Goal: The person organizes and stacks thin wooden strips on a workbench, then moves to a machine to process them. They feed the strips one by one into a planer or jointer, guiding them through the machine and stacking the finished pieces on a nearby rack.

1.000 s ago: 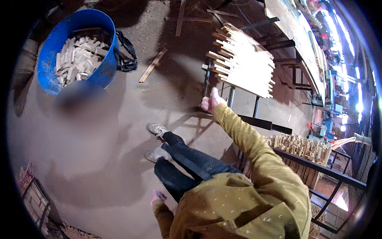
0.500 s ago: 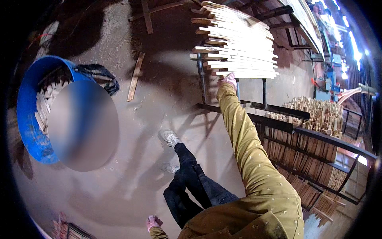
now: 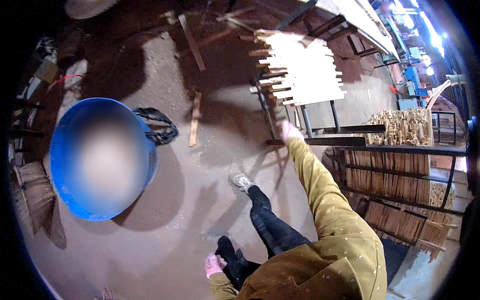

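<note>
My right hand (image 3: 291, 131), in a pink glove, is stretched out ahead beside the dark legs of a metal stand (image 3: 265, 112). Its fingers are smeared, and I cannot make out anything in them. Beyond it, pale wooden strips (image 3: 305, 70) lie side by side on the stand, their left ends uneven and their surface overexposed. The hand is apart from the strips' near edge. Low by my dark-trousered leg hangs my left hand (image 3: 215, 265), also pink-gloved, its fingers curled in with nothing visible in them.
A blue barrel (image 3: 58, 175) stands at the left, its inside blurred out, with a black bag (image 3: 159, 127) at its side. A loose wooden strip (image 3: 195, 120) lies on the floor. Right of me, dark metal racks (image 3: 400, 149) hold bundled wood pieces (image 3: 400, 125).
My right hand has come away from the near edge of the strips and lowered. My left hand has swung forward and right. The view has shifted, with the barrel now further right.
</note>
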Demonstrator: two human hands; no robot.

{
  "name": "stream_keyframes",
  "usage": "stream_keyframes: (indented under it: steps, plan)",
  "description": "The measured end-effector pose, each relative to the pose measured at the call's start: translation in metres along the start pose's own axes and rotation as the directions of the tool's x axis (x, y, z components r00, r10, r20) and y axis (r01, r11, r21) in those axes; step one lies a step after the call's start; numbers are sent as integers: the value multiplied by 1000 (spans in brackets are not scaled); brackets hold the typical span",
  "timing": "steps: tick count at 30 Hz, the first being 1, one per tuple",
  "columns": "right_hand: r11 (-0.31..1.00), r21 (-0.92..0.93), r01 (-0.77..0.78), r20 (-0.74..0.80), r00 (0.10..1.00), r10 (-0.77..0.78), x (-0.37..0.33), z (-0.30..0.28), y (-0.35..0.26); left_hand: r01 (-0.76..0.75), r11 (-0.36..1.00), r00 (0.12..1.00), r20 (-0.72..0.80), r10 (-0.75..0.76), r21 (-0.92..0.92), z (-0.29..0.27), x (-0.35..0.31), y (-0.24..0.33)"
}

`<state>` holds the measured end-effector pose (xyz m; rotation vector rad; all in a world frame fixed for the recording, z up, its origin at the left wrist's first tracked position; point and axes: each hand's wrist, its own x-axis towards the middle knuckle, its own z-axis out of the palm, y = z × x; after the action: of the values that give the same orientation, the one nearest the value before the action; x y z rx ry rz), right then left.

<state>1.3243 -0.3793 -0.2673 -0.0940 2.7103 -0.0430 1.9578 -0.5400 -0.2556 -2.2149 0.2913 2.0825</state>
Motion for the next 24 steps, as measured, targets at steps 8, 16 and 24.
stream_keyframes:
  steps: [8,16,24]
  plan:
    - [832,-108,543,676,654,-339,-332,71,-181,-171,936,934,253,254,-308,-205,37,33]
    - [703,47,710,773,419,-475,-549,80,-403,-176,927,864,-399,307,331,-512,-6,150]
    - [482,-290,827,810,480,-336,-577,131,-662,-296,951,807,-510,298,88,-627,-54,291]
